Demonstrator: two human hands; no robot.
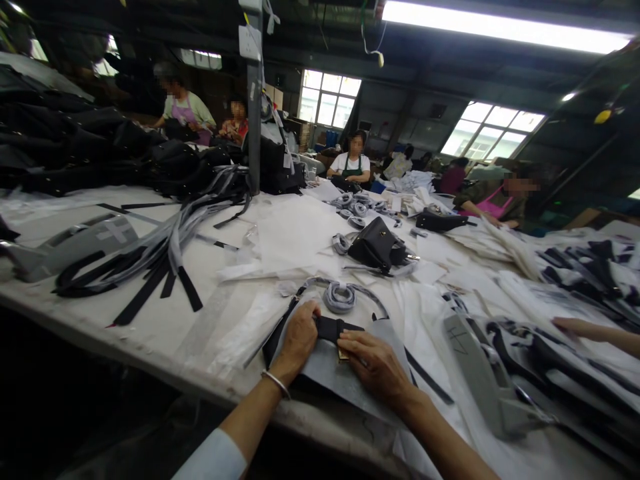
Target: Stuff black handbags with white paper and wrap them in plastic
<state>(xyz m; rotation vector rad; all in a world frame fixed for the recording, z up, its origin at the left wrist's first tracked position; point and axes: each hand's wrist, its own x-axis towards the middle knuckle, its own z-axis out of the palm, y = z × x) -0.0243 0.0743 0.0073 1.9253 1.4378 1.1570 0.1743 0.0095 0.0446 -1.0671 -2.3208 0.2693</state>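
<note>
A black handbag [273, 339] lies at the table's front edge, with a pale protective sheet [325, 370] over its front. Across the sheet runs a short black strap [330, 328] with a gold-coloured clasp [343, 355] by its right part. My left hand [299, 339] is closed at the strap's left end, thumb and fingertips pressed together. Over its right end, my right hand [374, 365] has its fingers bent and held together, touching the strap and clasp. Behind the strap sits a coiled, grey-wrapped shoulder strap [340, 298], beneath the bag's arched handle [373, 293].
Another black bag [375, 243] stands further back. Long wrapped straps [173, 233] and a grey tape dispenser [90, 243] lie left; a second dispenser [480, 373] stands right. A co-worker's hand [595, 333] reaches in at right. A grey post [254, 100] rises behind.
</note>
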